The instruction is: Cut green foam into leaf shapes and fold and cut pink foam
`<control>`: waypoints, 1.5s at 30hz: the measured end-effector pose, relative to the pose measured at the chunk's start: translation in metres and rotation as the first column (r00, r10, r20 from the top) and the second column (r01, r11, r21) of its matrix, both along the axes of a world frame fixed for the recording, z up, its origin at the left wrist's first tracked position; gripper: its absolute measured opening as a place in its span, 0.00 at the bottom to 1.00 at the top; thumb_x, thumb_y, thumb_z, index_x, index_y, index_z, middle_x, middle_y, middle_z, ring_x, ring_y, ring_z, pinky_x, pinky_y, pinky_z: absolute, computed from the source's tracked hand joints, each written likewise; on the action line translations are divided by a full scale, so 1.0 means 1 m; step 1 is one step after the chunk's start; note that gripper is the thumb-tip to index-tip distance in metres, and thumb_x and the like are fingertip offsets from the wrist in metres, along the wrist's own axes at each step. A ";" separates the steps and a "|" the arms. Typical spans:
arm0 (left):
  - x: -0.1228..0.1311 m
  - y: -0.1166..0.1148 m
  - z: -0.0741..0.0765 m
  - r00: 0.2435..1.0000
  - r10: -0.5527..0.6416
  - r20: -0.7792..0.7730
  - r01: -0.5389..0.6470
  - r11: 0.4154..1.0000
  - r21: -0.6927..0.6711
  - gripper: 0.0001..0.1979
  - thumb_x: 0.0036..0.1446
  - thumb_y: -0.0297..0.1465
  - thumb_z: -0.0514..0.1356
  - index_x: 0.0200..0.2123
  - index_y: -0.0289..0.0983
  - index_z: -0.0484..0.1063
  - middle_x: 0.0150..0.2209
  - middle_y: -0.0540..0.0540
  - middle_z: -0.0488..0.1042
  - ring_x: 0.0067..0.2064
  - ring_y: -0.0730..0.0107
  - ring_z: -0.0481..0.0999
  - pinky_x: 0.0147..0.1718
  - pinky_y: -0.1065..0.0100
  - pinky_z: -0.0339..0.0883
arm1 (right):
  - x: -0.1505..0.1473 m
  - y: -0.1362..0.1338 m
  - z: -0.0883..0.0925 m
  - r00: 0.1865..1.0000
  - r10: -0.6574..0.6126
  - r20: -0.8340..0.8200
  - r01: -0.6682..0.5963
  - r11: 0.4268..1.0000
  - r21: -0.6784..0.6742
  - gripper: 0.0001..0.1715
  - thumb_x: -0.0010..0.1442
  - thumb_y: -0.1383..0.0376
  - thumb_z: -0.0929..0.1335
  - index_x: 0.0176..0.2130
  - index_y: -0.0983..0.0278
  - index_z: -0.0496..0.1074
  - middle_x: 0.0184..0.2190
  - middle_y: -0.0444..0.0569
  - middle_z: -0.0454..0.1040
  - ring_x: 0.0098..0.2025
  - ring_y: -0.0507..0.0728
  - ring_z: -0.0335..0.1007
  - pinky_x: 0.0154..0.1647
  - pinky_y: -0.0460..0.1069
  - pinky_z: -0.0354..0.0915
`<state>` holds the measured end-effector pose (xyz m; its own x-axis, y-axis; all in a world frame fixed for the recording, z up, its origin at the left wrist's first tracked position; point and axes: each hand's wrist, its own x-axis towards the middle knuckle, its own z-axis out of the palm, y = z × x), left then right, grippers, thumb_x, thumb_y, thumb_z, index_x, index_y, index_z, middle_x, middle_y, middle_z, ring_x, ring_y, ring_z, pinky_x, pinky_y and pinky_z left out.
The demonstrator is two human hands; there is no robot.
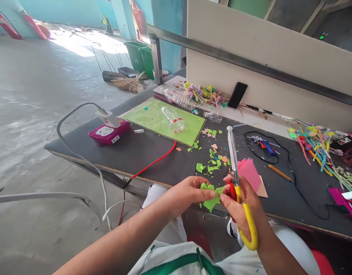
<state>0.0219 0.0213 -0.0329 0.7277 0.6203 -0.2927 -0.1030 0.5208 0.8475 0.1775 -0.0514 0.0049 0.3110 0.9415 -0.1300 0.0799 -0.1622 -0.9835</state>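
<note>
Jointly, the left hand [191, 194] and right hand [242, 209] pinch green paper [210, 199] at the desk's [155, 162] near edge, the right also gripping scissors [238, 192].

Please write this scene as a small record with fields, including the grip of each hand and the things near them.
Left grip: pinches cut green paper
Right grip: holds scissors, fingertips also at the green paper
Scissors: yellow and red handles; blades look closed, pointing away from the person
Near the hands: green scraps and pink sheets on the dark table
Farther right: blue glue gun
Farther left: clear bottle piece lying on a green sheet
Back: dark phone, tilted
</note>
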 end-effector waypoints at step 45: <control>0.038 -0.044 0.003 0.852 0.496 0.168 -0.419 0.837 -0.351 0.12 0.42 0.33 0.71 0.26 0.32 0.74 0.26 0.47 0.75 0.29 0.73 0.71 0.31 0.71 0.62 | 0.003 0.008 -0.017 0.994 -0.011 0.111 -0.002 0.994 0.114 0.18 0.54 0.66 0.70 0.43 0.55 0.63 0.27 0.36 0.67 0.24 0.50 0.67 0.28 0.46 0.70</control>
